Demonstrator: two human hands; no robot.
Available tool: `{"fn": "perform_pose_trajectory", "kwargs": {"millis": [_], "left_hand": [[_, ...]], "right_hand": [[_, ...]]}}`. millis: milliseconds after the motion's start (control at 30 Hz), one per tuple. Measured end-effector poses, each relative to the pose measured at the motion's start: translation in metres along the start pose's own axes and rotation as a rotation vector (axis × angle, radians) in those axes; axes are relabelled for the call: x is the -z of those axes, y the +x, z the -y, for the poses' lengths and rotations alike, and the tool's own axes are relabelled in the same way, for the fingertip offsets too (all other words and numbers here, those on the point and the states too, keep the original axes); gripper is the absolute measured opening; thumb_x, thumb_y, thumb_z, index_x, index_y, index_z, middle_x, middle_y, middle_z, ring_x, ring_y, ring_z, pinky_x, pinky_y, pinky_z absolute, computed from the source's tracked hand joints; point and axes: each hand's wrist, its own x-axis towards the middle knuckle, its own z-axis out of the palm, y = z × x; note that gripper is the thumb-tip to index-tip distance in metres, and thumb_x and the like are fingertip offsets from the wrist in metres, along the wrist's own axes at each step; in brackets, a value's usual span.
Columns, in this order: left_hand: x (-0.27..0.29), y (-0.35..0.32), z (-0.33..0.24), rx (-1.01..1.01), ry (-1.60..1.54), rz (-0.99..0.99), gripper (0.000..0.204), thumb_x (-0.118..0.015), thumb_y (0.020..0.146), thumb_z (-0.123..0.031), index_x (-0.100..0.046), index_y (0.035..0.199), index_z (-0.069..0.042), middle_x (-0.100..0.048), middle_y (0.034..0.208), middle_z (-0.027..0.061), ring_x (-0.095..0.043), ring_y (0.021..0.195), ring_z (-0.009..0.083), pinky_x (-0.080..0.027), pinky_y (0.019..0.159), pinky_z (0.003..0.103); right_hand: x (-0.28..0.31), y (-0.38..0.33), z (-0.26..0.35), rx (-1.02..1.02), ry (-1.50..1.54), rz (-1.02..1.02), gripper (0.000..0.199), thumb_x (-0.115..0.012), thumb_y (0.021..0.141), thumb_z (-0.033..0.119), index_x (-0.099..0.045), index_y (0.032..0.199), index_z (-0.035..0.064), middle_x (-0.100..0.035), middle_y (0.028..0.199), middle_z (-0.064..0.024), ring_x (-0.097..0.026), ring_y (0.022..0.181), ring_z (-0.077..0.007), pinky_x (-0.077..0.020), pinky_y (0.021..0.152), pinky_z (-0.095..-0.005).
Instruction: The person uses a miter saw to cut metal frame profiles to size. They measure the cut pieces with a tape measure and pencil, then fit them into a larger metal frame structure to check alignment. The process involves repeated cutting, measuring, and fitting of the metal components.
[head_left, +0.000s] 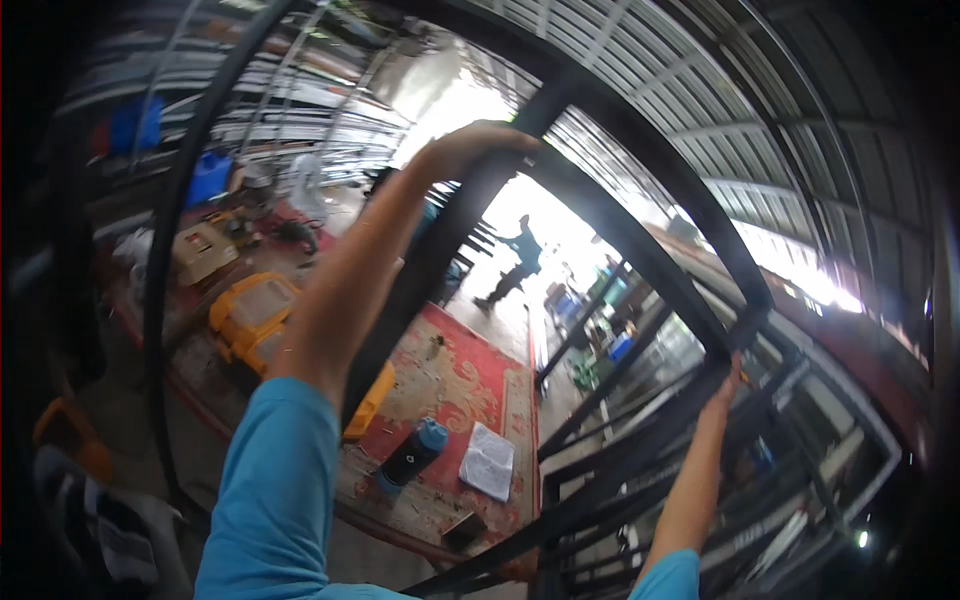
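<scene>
A large, dark, rectangular frame of straight bars (pixel 640 235), apparently metal, stands up right in front of the person, slanting across most of the view. The left hand (pixel 485 143) is raised high on it, its fingers curled over a bar near the upper corner, so it is partly closed and has hold of the frame. The right hand (pixel 727 380) is up against the frame's right side, near the lower right corner; how far its fingers close around the bar I cannot tell (they are small and blurred there). Both arms come out of light blue sleeves (pixel 275 480).

Through and below the frame lies a worn red carpet with a beige floral pattern (pixel 450 365). On it are a dark cylindrical bottle with a blue cap (pixel 413 455) and, just to its right, a white sheet of paper with grey markings (pixel 487 462). To the left sit a yellow case with grey panels (pixel 255 305) and a tan box (pixel 203 252). Farther off, a person in dark clothing (pixel 522 258) stands against a bright opening, under a ribbed metal roof (pixel 690 65).
</scene>
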Motion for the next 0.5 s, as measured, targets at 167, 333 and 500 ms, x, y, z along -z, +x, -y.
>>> {"fn": "perform_pose_trajectory", "kwargs": {"millis": [167,333,500], "left_hand": [[0.006,-0.004,-0.009,0.159,0.027,-0.098,0.051,-0.067,0.085,-0.049,-0.063,0.104,-0.002,-0.064,0.077,0.0053,-0.062,0.063,0.0127,-0.053,0.057,0.026],[0.031,0.005,-0.005,-0.007,0.124,-0.039,0.048,-0.057,0.093,-0.042,-0.063,0.112,0.002,-0.069,0.089,0.0092,-0.065,0.076,0.0146,-0.053,0.067,0.027],[-0.001,0.000,0.000,0.018,0.160,-0.105,0.045,-0.054,0.097,-0.042,-0.063,0.110,0.001,-0.064,0.084,0.0033,-0.060,0.073,0.0112,-0.050,0.067,0.025]], "right_hand": [[-0.028,-0.009,-0.014,-0.013,0.112,-0.003,0.045,-0.072,0.086,0.035,-0.062,0.116,0.0026,-0.068,0.107,-0.0098,-0.067,0.091,-0.0242,-0.0570,0.079,-0.0374],[-0.055,-0.022,-0.002,-0.047,0.183,0.176,0.043,-0.072,0.086,0.030,-0.060,0.115,-0.0005,-0.068,0.106,-0.0127,-0.068,0.092,-0.0267,-0.0579,0.084,-0.0384],[-0.050,-0.034,0.007,-0.104,0.209,0.182,0.042,-0.075,0.085,0.028,-0.061,0.112,-0.0005,-0.069,0.103,-0.0131,-0.069,0.090,-0.0246,-0.0575,0.084,-0.0358]]}}
